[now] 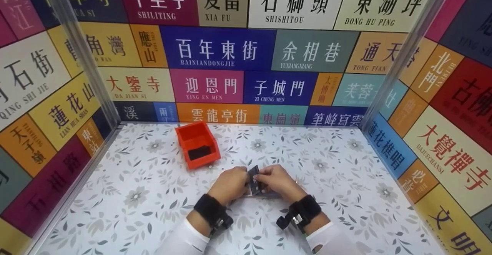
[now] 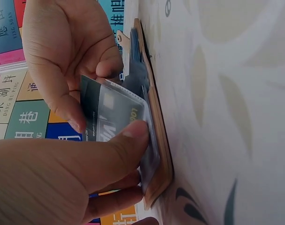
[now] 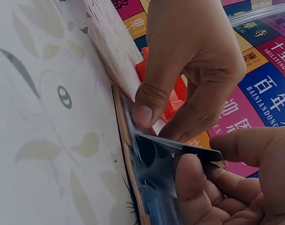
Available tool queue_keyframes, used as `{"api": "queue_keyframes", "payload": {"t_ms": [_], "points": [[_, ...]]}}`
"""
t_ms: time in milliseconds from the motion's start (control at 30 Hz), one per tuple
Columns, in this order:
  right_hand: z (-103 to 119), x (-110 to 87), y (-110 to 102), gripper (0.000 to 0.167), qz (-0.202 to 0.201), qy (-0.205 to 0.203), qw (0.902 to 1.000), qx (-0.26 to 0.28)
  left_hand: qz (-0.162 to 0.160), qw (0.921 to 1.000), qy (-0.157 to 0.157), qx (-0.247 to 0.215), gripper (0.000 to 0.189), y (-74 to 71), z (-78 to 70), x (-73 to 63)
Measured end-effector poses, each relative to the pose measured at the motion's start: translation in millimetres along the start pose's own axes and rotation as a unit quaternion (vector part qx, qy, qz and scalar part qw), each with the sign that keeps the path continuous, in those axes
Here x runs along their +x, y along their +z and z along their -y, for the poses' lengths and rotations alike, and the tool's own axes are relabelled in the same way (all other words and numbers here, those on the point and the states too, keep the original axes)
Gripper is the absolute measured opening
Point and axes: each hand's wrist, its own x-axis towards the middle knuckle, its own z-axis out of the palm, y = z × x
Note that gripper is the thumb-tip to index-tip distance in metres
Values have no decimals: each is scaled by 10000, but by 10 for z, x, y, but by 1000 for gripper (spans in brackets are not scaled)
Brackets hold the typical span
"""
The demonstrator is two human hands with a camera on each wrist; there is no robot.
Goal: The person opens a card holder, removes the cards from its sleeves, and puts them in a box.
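Note:
A card holder with a brown cover (image 2: 157, 140) and clear sleeves lies opened on the table in front of me. One clear sleeve is raised, with a dark printed card (image 2: 89, 101) partly inside it and its outer end sticking out. My left hand (image 1: 231, 184) pinches the sleeve with the card, its thumb (image 2: 133, 133) pressed on the plastic near the cover. From the other side, my right hand (image 1: 278, 180) pinches the protruding end of the card (image 3: 205, 153) between thumb and fingers. More clear sleeves (image 3: 158, 204) stand bunched along the cover.
An open red bin (image 1: 198, 162) stands beyond my left hand, with a flat black thing (image 1: 199, 152) inside. The tabletop (image 1: 127, 224) has a flower and leaf pattern. Panels with coloured place-name signs (image 1: 215, 47) close off the back and both sides.

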Motion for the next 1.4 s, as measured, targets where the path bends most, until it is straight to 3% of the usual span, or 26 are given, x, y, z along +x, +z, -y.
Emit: {"api": "queue_keyframes", "payload": {"t_ms": [133, 367, 600, 733, 867, 1033, 1233, 1400], "points": [[-17, 12, 23, 17, -152, -109, 9994, -292, 50, 9999, -15, 114, 17, 2, -12, -2], [25, 13, -36, 9, -793, -46, 9935, -814, 19, 10000, -11, 37, 17, 0, -7, -9], [117, 5, -131, 9, -1275, -39, 9882, -842, 435, 9988, -194, -149, 16, -29, 15, 30], [139, 21, -155, 6, -1526, -269, 9849, -778, 435, 9984, -315, -200, 12, -44, 33, 45], [139, 45, -152, 6, -1604, -495, 9848, -445, 28, 9995, -304, -98, 3, -64, 43, 57], [152, 46, -147, 8, -1487, -818, 9854, -157, -679, 9971, -321, -150, 7, -90, 44, 103], [142, 47, -146, 14, -1136, -1267, 9838, 571, -1342, 9855, -500, -908, 19, -137, 6, 144], [144, 42, -147, 16, -937, -1476, 9810, 847, -1715, 9742, -426, -1405, 20, -164, -40, 151]]}}
